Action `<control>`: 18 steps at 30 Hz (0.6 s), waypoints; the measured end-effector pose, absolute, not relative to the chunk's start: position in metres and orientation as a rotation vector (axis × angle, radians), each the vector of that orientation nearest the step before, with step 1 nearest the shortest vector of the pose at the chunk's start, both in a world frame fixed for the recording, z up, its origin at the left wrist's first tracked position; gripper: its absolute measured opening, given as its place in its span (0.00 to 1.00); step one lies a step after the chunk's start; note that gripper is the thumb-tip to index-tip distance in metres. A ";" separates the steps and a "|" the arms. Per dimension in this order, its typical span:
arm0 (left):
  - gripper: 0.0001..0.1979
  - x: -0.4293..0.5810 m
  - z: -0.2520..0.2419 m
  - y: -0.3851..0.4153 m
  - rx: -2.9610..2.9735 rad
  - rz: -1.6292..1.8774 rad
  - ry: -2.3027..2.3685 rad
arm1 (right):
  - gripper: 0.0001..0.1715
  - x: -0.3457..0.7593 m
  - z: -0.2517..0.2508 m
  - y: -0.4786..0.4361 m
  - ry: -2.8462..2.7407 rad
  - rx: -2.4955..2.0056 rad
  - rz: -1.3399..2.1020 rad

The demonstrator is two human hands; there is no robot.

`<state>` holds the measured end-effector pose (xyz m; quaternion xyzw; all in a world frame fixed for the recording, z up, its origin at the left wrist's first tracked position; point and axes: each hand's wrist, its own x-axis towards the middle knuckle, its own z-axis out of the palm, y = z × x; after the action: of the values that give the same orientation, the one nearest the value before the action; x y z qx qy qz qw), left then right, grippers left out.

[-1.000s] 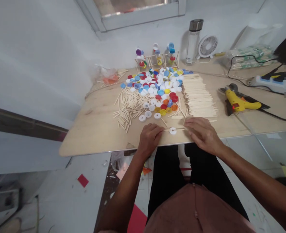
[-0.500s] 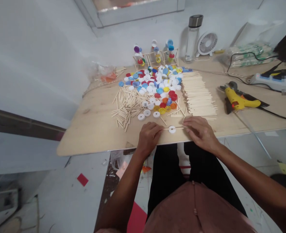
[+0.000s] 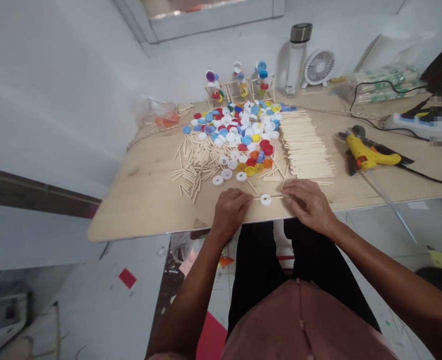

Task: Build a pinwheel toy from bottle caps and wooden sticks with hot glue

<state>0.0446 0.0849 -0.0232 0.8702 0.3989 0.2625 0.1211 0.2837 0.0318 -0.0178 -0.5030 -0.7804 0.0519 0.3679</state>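
Observation:
At the front edge of the plywood table (image 3: 141, 212), my left hand (image 3: 230, 215) and my right hand (image 3: 309, 205) hold a thin wooden stick (image 3: 275, 197) level between them. A white bottle cap (image 3: 265, 200) sits on the stick at its middle, and the stick appears to pass through it. Both hands rest on the table. Just beyond my left hand lie several white caps (image 3: 226, 175) and a small spread of coloured ones. The stick's ends are hidden by my fingers.
A heap of coloured bottle caps (image 3: 236, 130) lies mid-table, with loose sticks (image 3: 196, 165) to its left and a lined-up row of sticks (image 3: 305, 145) to its right. A yellow glue gun (image 3: 367, 156) lies further right. Small stick-and-cap models (image 3: 239, 85) stand at the back.
The view has shifted slightly, so the table sits a little further left in the frame. My hands, the stick and the white cap keep the same hold.

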 end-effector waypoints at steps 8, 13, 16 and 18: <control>0.11 0.045 -0.025 0.085 2.552 0.811 1.143 | 0.13 0.284 -0.018 0.032 -2.007 -1.292 0.134; 0.10 0.045 -0.025 0.085 2.551 0.813 1.143 | 0.13 0.283 -0.016 0.031 -2.030 -1.292 0.127; 0.10 0.045 -0.024 0.085 2.552 0.812 1.146 | 0.13 0.280 -0.015 0.032 -2.058 -1.276 0.115; 0.10 0.045 -0.024 0.085 2.556 0.820 1.144 | 0.13 0.276 -0.014 0.033 -2.072 -1.267 0.109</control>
<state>0.0451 0.0846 -0.0244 0.8705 0.3896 0.2792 0.1119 0.2761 0.0329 -0.0138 -0.4886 -0.7991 0.0422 0.3476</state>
